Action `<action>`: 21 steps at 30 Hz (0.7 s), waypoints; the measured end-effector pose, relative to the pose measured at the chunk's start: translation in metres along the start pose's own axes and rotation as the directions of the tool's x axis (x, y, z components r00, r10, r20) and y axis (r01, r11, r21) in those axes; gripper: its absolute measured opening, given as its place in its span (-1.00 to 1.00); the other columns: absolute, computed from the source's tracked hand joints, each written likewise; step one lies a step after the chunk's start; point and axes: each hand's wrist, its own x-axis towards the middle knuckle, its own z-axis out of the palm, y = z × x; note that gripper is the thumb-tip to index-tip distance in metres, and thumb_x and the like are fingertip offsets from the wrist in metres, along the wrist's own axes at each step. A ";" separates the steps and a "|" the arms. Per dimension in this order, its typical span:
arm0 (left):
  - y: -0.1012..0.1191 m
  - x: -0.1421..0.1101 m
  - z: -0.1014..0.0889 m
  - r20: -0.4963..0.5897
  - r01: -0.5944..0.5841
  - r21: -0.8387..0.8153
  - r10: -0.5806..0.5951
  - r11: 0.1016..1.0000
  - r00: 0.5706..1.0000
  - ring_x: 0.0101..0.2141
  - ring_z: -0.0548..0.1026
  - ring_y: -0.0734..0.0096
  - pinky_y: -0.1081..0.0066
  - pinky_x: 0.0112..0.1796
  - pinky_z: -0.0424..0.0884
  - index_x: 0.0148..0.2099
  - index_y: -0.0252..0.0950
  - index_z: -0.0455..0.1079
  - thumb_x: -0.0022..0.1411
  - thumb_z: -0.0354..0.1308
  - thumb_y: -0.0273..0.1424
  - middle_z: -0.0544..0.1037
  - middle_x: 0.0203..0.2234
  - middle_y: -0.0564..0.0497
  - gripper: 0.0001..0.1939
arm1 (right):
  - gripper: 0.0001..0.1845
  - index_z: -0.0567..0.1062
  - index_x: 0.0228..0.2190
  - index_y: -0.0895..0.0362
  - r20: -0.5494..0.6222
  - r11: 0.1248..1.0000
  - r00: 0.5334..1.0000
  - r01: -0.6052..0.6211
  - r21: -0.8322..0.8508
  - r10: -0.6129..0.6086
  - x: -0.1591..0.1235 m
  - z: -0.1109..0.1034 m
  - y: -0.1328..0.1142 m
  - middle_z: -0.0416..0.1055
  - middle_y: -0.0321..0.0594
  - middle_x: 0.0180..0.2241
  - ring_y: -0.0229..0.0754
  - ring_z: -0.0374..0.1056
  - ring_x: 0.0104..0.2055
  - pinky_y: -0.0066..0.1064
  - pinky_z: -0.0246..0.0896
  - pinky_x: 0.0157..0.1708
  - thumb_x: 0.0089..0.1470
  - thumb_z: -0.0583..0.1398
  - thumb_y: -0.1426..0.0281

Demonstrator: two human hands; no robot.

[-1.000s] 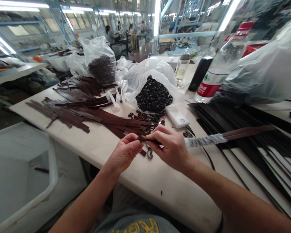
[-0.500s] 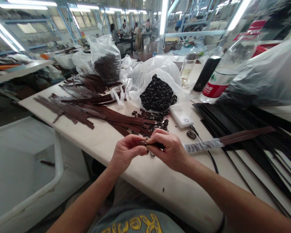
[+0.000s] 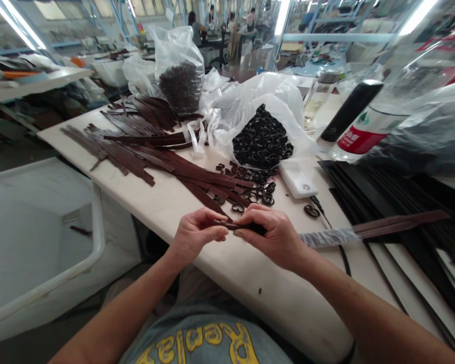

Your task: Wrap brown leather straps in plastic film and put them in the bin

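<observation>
Between my hands, just above the table's near edge, is a short dark brown strip (image 3: 231, 226), probably leather. My left hand (image 3: 193, 233) pinches its left end between thumb and fingers. My right hand (image 3: 275, 236) is closed on the other end, and a dark part shows under its curled fingers. Just beyond lie brown strips (image 3: 197, 177) in a loose pile, along with several small dark rings (image 3: 267, 196). Farther back, an opened clear plastic bag (image 3: 303, 108) bulges with black rings (image 3: 263, 139).
To the right are a white power bank (image 3: 298, 182) with a cable, black strips (image 3: 387, 202), a plastic-wrapped brown bundle (image 3: 329, 236), a black flask (image 3: 352, 108) and a large bottle (image 3: 358, 139). A white bin (image 3: 98, 222) stands at left. People sit far behind.
The camera view has shifted, so the table's things appear farther right. The rounded ring shape seen at my fingertips no longer shows there; the strip now spans more plainly between both hands.
</observation>
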 end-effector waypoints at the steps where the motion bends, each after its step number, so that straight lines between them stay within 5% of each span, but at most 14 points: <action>1: -0.003 -0.001 0.001 0.014 0.015 -0.005 -0.015 1.000 1.000 -0.59 0.51 0.45 0.45 -0.50 0.49 -0.39 -0.32 0.53 -0.19 0.48 -0.35 0.60 -0.55 0.03 -0.72 | -0.94 0.55 -0.39 0.14 -0.005 1.000 1.000 0.003 -0.008 -0.003 -0.001 0.003 0.000 0.42 -0.26 -0.47 -0.28 0.35 -0.44 -0.45 0.24 -0.42 0.11 0.27 0.41; 11: -0.004 -0.003 -0.017 -0.037 -0.019 0.011 0.020 1.000 0.999 -0.63 0.48 0.49 0.50 -0.51 0.45 -0.39 -0.32 0.53 -0.14 0.45 -0.38 0.55 -0.64 0.08 -0.77 | -0.81 0.54 -0.24 0.12 0.074 0.989 0.997 0.035 -0.146 -0.024 -0.003 0.001 0.007 0.49 -0.26 -0.38 -0.25 0.41 -0.37 -0.45 0.25 -0.34 0.06 0.33 0.35; 21: -0.021 -0.002 -0.004 0.027 -0.013 -0.121 0.016 0.993 0.999 -0.59 0.50 0.51 0.53 -0.52 0.46 -0.39 -0.30 0.53 -0.16 0.48 -0.42 0.62 -0.53 0.05 -0.76 | -0.85 0.53 -0.30 0.13 0.091 0.984 0.994 0.069 -0.162 -0.055 -0.007 0.011 0.005 0.51 -0.24 -0.39 -0.26 0.43 -0.37 -0.50 0.24 -0.38 0.17 0.24 0.30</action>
